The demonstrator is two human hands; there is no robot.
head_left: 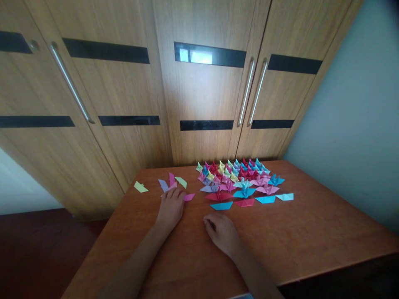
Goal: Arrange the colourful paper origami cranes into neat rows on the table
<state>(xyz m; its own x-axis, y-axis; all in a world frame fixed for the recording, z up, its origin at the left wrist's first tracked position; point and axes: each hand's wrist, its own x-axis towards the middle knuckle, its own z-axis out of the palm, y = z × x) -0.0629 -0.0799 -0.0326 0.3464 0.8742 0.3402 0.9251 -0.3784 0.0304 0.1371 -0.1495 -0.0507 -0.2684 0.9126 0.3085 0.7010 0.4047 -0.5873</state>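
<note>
My left hand (pixel 171 207) lies over a small group of folded papers on the left part of the table, palm down with its fingers reaching forward. A pink folded paper (pixel 189 197) pokes out beside its fingers, and another magenta one (pixel 171 178) is just beyond them. Around these are a lilac piece (pixel 163 185) and a pale yellow-green piece (pixel 181 182). What is beneath the palm is hidden. My right hand (pixel 222 233) rests on the bare tabletop, fingers curled in, with a gap inside the curl and nothing visible in it. Close ahead of it lies a blue folded strip (pixel 221 206).
Several rows of coloured origami cranes (pixel 229 187) cover the table's far middle. In front are flat folded pieces, among them a red one (pixel 245 202) and a light blue one (pixel 284 197). A yellow-green piece (pixel 141 187) lies far left. A wooden wardrobe (pixel 205 91) stands behind the table (pixel 299 236).
</note>
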